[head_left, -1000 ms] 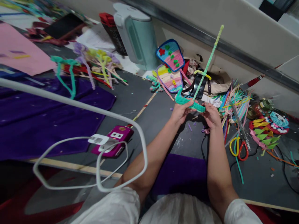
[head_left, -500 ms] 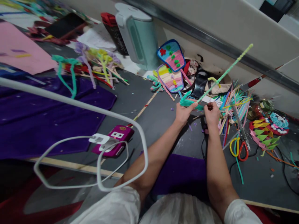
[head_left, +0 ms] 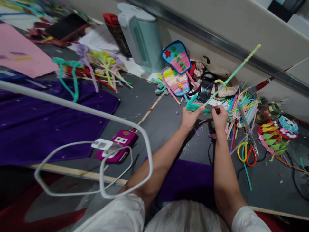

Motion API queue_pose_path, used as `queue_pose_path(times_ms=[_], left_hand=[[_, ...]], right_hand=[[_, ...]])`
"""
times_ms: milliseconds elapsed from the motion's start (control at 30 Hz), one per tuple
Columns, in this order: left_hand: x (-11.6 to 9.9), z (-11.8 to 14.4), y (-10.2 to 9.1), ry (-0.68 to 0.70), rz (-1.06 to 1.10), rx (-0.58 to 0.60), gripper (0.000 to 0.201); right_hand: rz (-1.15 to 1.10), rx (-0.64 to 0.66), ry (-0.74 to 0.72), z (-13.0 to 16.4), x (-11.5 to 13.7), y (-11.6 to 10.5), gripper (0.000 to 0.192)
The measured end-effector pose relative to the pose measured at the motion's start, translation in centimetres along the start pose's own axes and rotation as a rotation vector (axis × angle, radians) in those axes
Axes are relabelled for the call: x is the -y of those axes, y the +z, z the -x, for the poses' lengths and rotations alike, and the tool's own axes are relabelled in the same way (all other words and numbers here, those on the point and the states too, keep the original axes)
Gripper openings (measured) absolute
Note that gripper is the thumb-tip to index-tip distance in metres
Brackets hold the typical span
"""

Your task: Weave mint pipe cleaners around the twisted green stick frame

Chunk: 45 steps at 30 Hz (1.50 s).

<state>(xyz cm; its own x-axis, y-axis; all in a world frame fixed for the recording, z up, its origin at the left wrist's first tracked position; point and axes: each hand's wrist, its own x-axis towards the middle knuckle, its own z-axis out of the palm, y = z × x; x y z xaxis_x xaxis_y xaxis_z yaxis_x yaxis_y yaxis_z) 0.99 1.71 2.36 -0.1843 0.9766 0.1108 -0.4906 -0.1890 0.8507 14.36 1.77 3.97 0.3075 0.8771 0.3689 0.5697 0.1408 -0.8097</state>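
Note:
My left hand (head_left: pixel 189 119) is closed around a teal pipe-cleaner piece (head_left: pixel 192 106), a flat bundle with fuzzy ends. From beside the thumb, a long green pipe-cleaner stem (head_left: pixel 238 71) rises up and to the right, paler at its tip. Close by on the right, the thumb and fingers of my right hand (head_left: pixel 220 120) are pinched together at the edge of the teal piece. Whatever lies between those fingertips is too small to make out. A heap of loose pipe cleaners (head_left: pixel 248 104) lies just right of that hand.
Scissors (head_left: pixel 246 154) with yellow and red handles lie at the right. Behind the hands are striped fan-shaped crafts (head_left: pixel 177 59) and a mint kettle (head_left: pixel 148 42). A purple power strip (head_left: pixel 118 145) and looping white cable (head_left: pixel 147 135) occupy the left front.
The fingers of my right hand have shifted slightly at the teal piece's edge. My left hand keeps its hold, almost still.

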Motion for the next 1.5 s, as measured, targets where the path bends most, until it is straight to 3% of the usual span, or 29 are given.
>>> queue_pose_path(times_ms=[300,500,633,800,1033,1233,1500], left_hand=[[-0.1,-0.9,-0.7,-0.329,0.207,-0.057,0.03],[-0.3,-1.5,-1.0,-0.455,0.36,-0.121,0.007],[-0.4,-2.2,-1.6,-0.544,0.352,-0.113,0.014],[-0.6,-2.7,-2.5,-0.568,0.306,-0.153,0.018],[-0.4,-2.4,-2.2,-0.585,0.329,-0.157,0.021],[0.3,-2.1,-2.3,-0.513,0.288,-0.137,0.014],[1.5,-1.8,-2.5,-0.427,0.279,-0.104,0.013]], right_hand=[[-0.2,0.043,0.086,-0.6,-1.2,0.2,0.022],[-0.514,0.322,0.35,-0.6,-1.5,0.1,0.045],[-0.595,0.26,0.395,-0.7,-1.6,-0.2,0.043],[-0.645,0.234,0.435,-0.8,-1.7,-0.3,0.04],[-0.737,0.223,0.493,-0.7,-1.9,0.0,0.04],[-0.77,0.211,0.49,-0.3,-1.7,0.1,0.036],[-0.925,0.249,0.594,0.5,-0.6,1.3,0.039]])
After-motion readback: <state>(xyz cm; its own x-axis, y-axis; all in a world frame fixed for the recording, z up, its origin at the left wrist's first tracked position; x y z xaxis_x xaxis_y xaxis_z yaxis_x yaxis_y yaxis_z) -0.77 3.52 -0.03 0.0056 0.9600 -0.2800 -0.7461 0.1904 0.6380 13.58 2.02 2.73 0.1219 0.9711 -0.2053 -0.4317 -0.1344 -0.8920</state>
